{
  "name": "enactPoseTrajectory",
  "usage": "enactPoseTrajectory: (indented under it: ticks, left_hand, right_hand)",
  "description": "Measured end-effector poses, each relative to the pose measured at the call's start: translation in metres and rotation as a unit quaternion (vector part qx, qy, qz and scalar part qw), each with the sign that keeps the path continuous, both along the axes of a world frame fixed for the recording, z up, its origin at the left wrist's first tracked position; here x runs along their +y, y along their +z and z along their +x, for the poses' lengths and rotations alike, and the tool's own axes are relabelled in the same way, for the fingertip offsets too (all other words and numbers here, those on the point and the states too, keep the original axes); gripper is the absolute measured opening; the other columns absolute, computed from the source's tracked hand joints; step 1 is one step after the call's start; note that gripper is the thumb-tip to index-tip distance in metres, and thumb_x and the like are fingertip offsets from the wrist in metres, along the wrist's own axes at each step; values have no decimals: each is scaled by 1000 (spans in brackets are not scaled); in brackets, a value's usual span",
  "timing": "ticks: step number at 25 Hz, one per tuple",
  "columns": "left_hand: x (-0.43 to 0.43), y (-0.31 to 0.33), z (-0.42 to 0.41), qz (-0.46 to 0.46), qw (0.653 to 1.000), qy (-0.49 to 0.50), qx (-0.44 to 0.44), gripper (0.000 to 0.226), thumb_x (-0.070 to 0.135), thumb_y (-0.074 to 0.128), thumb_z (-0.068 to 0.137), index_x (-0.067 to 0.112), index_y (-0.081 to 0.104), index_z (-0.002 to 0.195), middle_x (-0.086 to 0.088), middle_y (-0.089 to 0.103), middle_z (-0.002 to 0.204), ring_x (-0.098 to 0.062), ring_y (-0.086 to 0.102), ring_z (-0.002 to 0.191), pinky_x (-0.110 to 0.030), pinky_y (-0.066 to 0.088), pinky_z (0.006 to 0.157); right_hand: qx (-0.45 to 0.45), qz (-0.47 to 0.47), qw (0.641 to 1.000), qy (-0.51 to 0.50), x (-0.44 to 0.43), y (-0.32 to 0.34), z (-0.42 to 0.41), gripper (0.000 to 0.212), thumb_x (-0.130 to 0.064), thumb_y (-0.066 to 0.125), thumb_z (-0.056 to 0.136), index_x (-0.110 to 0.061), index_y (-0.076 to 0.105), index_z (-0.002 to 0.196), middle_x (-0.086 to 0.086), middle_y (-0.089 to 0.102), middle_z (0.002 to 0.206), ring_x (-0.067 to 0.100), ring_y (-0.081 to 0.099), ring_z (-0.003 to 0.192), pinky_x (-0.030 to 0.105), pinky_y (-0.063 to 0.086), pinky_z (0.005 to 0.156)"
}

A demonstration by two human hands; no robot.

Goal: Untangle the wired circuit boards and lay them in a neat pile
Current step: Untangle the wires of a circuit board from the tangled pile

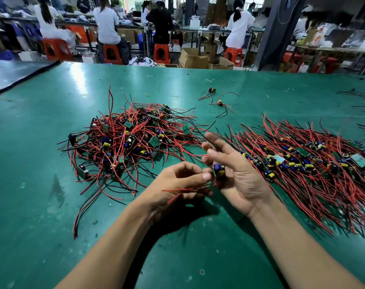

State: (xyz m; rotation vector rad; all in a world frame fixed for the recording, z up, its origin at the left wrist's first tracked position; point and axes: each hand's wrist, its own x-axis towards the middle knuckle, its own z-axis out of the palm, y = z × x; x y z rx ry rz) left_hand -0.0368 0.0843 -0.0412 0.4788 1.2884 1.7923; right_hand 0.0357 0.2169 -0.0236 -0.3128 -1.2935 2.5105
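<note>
A tangled heap of wired circuit boards (127, 138) with red and black leads lies on the green table (41, 163), left of centre. A laid-out pile of boards (306, 161) with wires combed the same way spreads at the right. Between them, my left hand (181, 184) pinches the red wires (177, 189) of one small board (219, 171) carrying blue and yellow parts. That board rests against the palm of my right hand (238, 172), whose fingers are stretched and slightly spread, palm up.
Two loose wired boards (216, 99) lie farther back near the table's middle. More black wires (356, 93) sit at the far right edge. Beyond the table, several people sit on orange stools (112, 54) among cardboard boxes (193, 58).
</note>
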Motion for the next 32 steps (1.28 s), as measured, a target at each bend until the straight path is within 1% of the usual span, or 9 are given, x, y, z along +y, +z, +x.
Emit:
enactPoseTrajectory:
  ticks: [3,6,9,14,17,21,25,29,32]
  left_hand:
    - [0,0,2,-7,1000,-5,12,42,1,77,66,5,51,99,-9,64,70,-26,69,60,-29,55,55]
    - [4,1,5,-10,999,19,28,36,-1,75,76,2,51,102,-14,65,74,-27,68,57,-27,54,51]
    - [9,-3,7,6,998,53,34,43,11,76,75,-2,55,111,-13,66,73,-20,63,54,-23,50,49]
    - [11,-8,6,-8,995,59,85,9,-1,67,86,6,72,90,-8,66,71,-13,54,55,-18,47,51]
    - [13,-8,5,-19,994,79,79,16,-5,61,88,6,71,82,-6,65,64,-12,56,50,-19,47,50]
    - [11,-6,4,-18,993,82,77,17,-4,55,92,5,64,80,-6,65,61,-16,63,47,-21,50,46]
    - [8,-4,5,-21,995,45,81,20,-4,50,92,6,66,88,-13,70,68,-24,67,53,-25,51,51]
    - [7,-3,4,-28,996,22,78,22,-7,46,90,1,64,82,-17,67,64,-26,64,52,-24,53,50]
    - [5,-5,6,-29,993,19,116,21,1,56,92,7,68,75,-18,64,66,-28,61,55,-28,50,53]
  right_hand:
    - [-9,32,999,-9,-3,-2,-1,50,16,50,85,-11,58,126,2,73,98,12,69,81,23,57,67]
    - [6,33,999,-25,-10,-5,-5,29,0,43,101,-10,53,126,8,75,100,18,72,86,32,61,70]
    - [-5,52,999,-15,-15,-6,-7,24,-18,40,106,-12,59,120,6,75,110,21,73,78,36,61,64]
    - [-43,46,998,0,-16,-12,-9,28,-17,40,106,-9,66,111,7,75,113,16,72,89,31,60,69]
    - [-76,66,993,56,-6,-9,-3,24,-19,53,98,-8,70,113,8,73,116,18,70,87,35,58,69]
    - [-85,142,980,114,13,-7,8,29,-22,68,86,-7,73,110,11,72,98,20,66,78,33,53,65]
    - [-91,142,982,81,17,-9,9,24,-25,81,72,-17,76,94,11,69,92,21,61,69,32,51,57]
    - [-106,151,983,14,20,-10,6,29,-31,90,53,-22,77,77,-1,65,73,12,58,64,30,45,67]
    - [-103,146,984,22,18,-12,5,31,-27,95,50,-21,76,73,-2,63,67,11,56,58,33,45,67]
